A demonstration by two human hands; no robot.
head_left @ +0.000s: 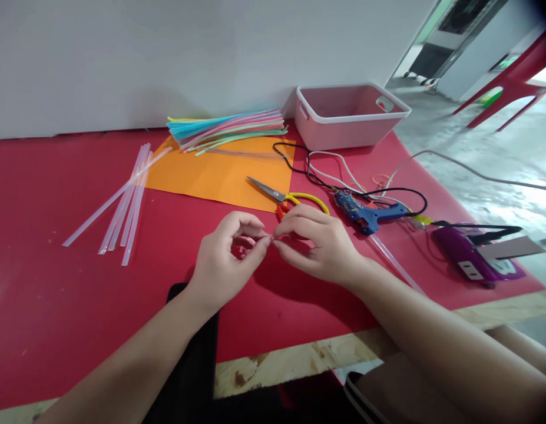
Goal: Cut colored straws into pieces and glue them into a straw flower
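Observation:
My left hand (226, 256) and my right hand (319, 241) meet fingertip to fingertip above the red table. Both pinch at the same spot, and what sits between them is too small to name; a speck of pink shows there. Small pink pieces (245, 250) appear under the curled fingers of my left hand; whether they are held or lie on the table, I cannot tell. Just beyond my right hand lie scissors (279, 196) with yellow and red handles, blades apart, partly on an orange sheet (202, 174). The right fingers cover part of the handles.
Pipe cleaners (228, 129) are bundled at the back, beside a pink basket (343, 129). Clear glue sticks (131, 200) lie to the left. Right of my hands are a blue glue gun (370, 212), tangled cords and a purple power strip (471, 253). A black object (188, 365) lies under my left forearm.

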